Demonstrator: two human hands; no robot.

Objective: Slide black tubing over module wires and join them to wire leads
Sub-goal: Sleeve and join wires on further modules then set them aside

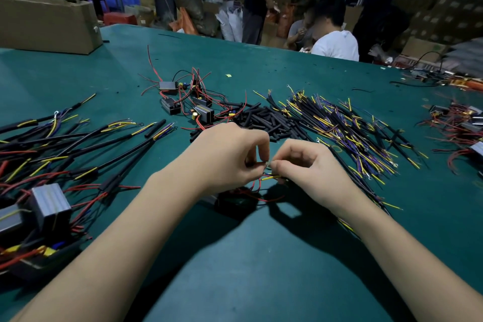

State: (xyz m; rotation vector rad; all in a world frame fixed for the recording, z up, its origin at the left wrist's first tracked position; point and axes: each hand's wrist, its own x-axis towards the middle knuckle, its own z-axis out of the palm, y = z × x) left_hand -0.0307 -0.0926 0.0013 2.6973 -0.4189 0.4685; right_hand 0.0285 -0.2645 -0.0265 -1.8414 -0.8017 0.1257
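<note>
Where the two hands meet above the green tabletop (261,269), the left hand (224,157) and right hand (305,165) face each other with fingers curled, each pinching thin wire ends between thumb and forefinger; the pinch points nearly touch, and the join itself is too small to make out. Just below the fingertips, a yellow wire lead (270,178) runs toward the right hand, and red module wires (254,192) loop down from the pinch to a dark module (232,202) lying on the tabletop directly under the left hand, partly hidden by the wrist and its shadow. Whether black tubing already sits on the pinched wires cannot be told. Taking the hands as landmark: just beyond them lies a heap of short black tubing pieces (264,120); beyond and left of that heap, a group of modules with red wires (188,102); to the right, a wide spread of black-sheathed wire leads (352,133) with yellow and purple ends, reaching under the right forearm; to the left, longer finished assemblies (86,149) and grey module housings (49,206). A cardboard box (47,23) stands at the far left edge of the tabletop, and people are beyond its far side.
</note>
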